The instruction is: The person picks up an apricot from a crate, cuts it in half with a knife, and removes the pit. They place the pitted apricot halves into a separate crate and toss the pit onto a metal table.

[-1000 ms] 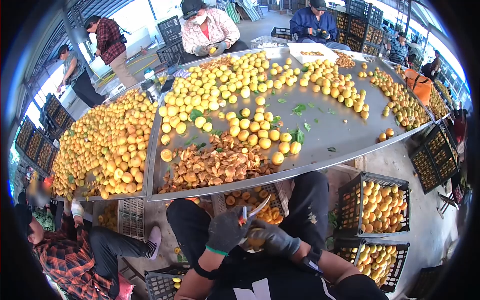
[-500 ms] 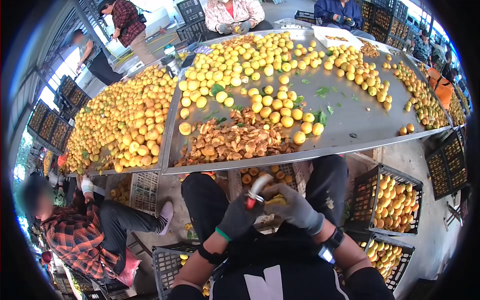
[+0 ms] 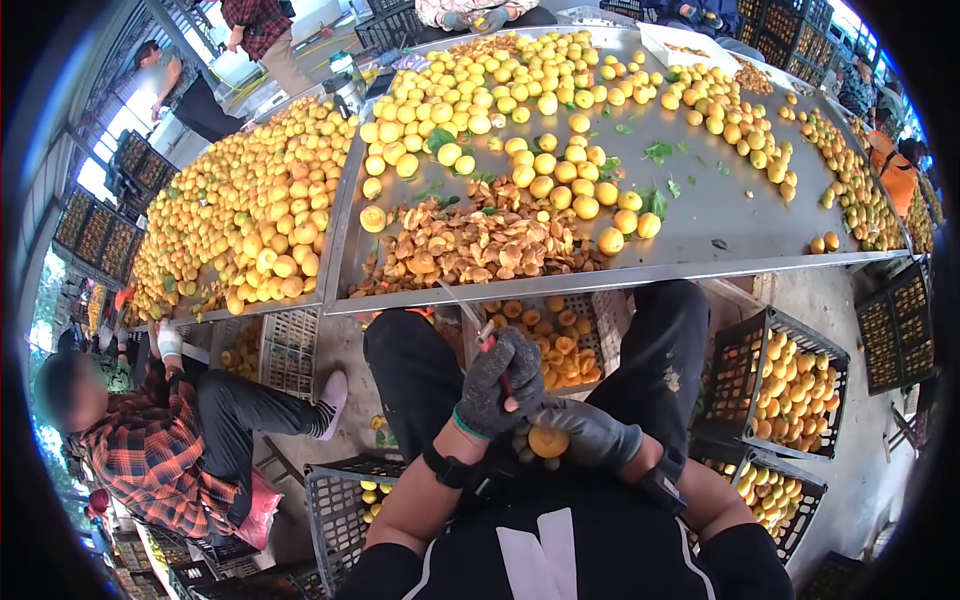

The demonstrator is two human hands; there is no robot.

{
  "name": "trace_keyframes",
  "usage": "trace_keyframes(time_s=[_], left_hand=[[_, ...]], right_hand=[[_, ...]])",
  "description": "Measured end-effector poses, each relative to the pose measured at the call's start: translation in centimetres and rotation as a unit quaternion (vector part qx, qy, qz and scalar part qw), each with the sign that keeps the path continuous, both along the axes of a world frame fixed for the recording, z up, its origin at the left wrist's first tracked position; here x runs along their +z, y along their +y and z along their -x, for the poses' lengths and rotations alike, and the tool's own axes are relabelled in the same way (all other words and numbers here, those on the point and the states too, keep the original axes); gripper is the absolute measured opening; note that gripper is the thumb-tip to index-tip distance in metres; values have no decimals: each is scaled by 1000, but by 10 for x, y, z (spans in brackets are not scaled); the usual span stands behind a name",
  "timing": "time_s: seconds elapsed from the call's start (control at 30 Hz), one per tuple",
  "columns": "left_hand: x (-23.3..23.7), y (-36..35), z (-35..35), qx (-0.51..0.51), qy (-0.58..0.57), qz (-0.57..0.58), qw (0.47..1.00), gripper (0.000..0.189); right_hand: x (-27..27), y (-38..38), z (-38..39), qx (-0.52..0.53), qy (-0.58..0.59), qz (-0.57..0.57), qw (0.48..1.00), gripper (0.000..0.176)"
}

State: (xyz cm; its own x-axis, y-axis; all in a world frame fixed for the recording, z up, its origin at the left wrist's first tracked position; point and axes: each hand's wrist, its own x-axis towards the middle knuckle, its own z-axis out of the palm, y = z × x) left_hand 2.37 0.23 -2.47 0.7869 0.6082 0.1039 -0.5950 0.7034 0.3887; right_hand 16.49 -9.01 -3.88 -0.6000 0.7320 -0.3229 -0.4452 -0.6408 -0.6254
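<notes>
Lower centre: my knit-gloved left hand, clenched round knife; right hand, gripping round apricot. Above: rimmed steel table.

L hand in dark glove, closed in a fist w/ fingers curled & thumb tip bare; it sits a bit fwd of the R hand. R hand, also gloved, is cupped inward, fingers bent in a grip, close to the L hand. L forearm angles in & fwd, w/ dark band at L wrist. R forearm angles in from the other side, dark band at R wrist too. Both elbows bent.
</notes>
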Motion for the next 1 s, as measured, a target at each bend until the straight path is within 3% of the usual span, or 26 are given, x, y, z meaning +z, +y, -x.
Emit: trace_keyframes(time_s=[0.03,0.1,0.13,0.2,0.27,0.3,0.33,0.37,0.43,0.47,0.53,0.57,0.8,0.9,0.97,1.0], left_hand=[[4,-2,-4,2,-3,-1,1000,20],[14,-7,-14,138,114,-36,983,23],[16,-4,-14,140,112,-38,983,23],[17,3,-12,163,135,45,976,27],[9,15,-9,162,119,57,978,25],[15,18,-6,190,117,41,974,23],[19,19,-3,218,114,28,969,21],[10,23,1,212,108,39,970,17],[28,19,5,230,110,9,967,16],[36,18,7,253,114,-24,961,16],[39,17,8,252,108,-35,961,15],[39,17,9,243,112,-52,962,15],[31,-1,4,215,130,-44,967,9],[29,-3,4,173,93,-43,980,6],[33,-2,5,158,93,-54,982,6],[37,0,5,139,92,-65,984,7]], right_hand=[[1,1,1,-11,-30,10,999,35],[5,3,2,-19,-61,20,998,34],[9,4,2,-37,-83,18,996,31],[18,6,2,-54,-105,14,993,29],[25,8,-6,-87,-351,-217,907,23],[24,6,-14,-62,-386,-317,864,27],[21,4,-17,-64,-389,-313,864,27],[17,4,-20,-121,-312,-220,916,32],[4,3,-27,-199,-141,-60,968,35],[4,1,-31,-201,-146,-58,967,35],[5,-3,-35,-277,82,92,953,27],[-1,-7,-34,-296,24,69,952,25],[-9,-10,-32,-246,19,57,967,23],[-9,-10,-26,-175,-42,-26,983,27],[3,-11,-17,-166,-166,-160,959,34],[12,-10,-17,-163,-165,-163,959,34]])
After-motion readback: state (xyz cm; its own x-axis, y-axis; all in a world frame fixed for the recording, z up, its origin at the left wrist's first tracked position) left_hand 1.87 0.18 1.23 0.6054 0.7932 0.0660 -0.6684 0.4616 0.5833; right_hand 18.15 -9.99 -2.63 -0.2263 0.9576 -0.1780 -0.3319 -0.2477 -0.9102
